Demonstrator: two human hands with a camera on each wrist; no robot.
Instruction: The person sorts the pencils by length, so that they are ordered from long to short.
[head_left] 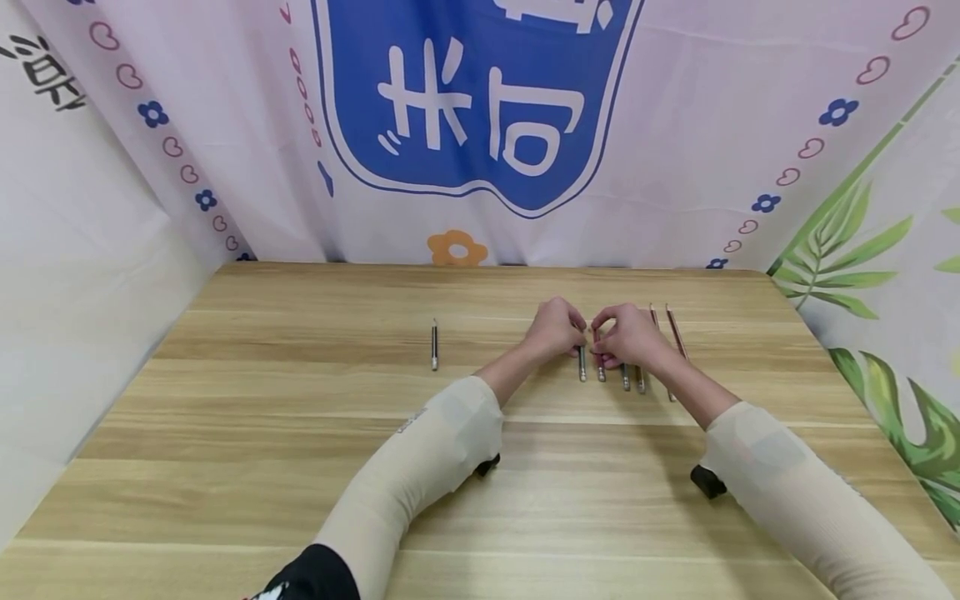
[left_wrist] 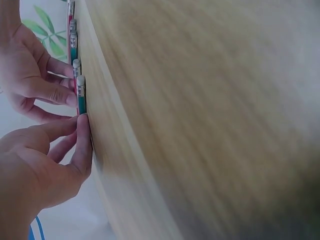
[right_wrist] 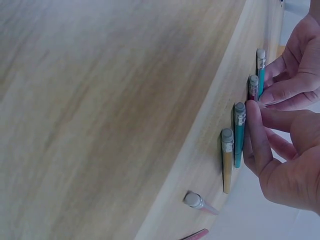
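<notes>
My left hand (head_left: 555, 327) pinches a green pencil (head_left: 582, 365) between thumb and fingers, its eraser end toward me. Close beside it, a red pencil (head_left: 601, 368) is pinched by my right hand (head_left: 632, 335). In the left wrist view the green pencil (left_wrist: 81, 97) stands out beyond the fingertips, low along the wood. Just right of the right hand's fingers lie another green pencil (right_wrist: 239, 140) and a yellow pencil (right_wrist: 227, 165), side by side. The pencils' far ends are partly hidden behind the hands.
Two reddish pencils (head_left: 677, 332) lie at the right, one partly under the right forearm. A dark pencil (head_left: 434, 343) lies apart on the left of the wooden table (head_left: 300, 467). Behind the table's far edge hangs a printed cloth (head_left: 255, 125).
</notes>
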